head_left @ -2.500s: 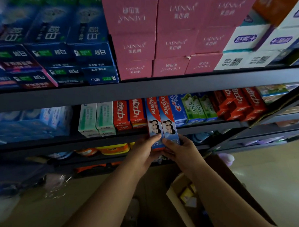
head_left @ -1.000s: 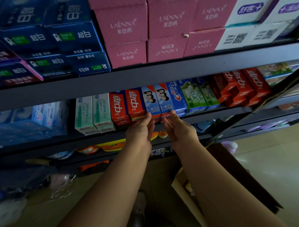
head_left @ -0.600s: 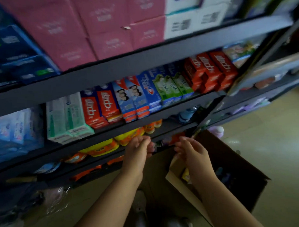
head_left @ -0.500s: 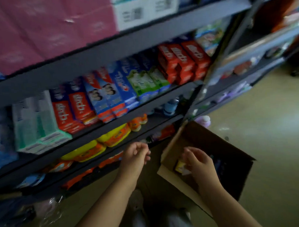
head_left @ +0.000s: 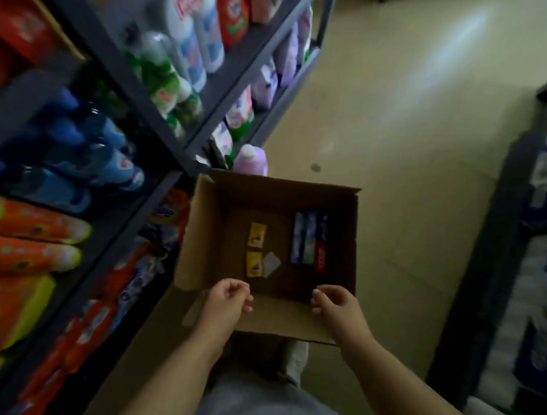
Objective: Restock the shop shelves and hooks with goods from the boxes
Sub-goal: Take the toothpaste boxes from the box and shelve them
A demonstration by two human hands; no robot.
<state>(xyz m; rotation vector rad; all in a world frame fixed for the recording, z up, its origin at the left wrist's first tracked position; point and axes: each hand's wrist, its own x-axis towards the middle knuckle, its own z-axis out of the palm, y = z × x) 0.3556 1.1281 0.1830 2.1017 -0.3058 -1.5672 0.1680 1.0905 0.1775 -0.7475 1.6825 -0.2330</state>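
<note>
At the near rim of the open cardboard box (head_left: 272, 320): left hand (head_left: 227, 300) and right hand (head_left: 334, 302) poised above the flap, fingers loosely curled, holding nothing. Best reached straight down past the raised flaps, gripping the boxes by their long edges. On the matte brown floor of the box: two small yellow packets (head_left: 256, 234) and a white scrap at left, slim glossy toothpaste boxes (head_left: 309, 241) side by side at right. Beyond: lilac bottle (head_left: 249, 159), dark metal shelves (head_left: 155, 124) of smooth plastic bottles.
</note>
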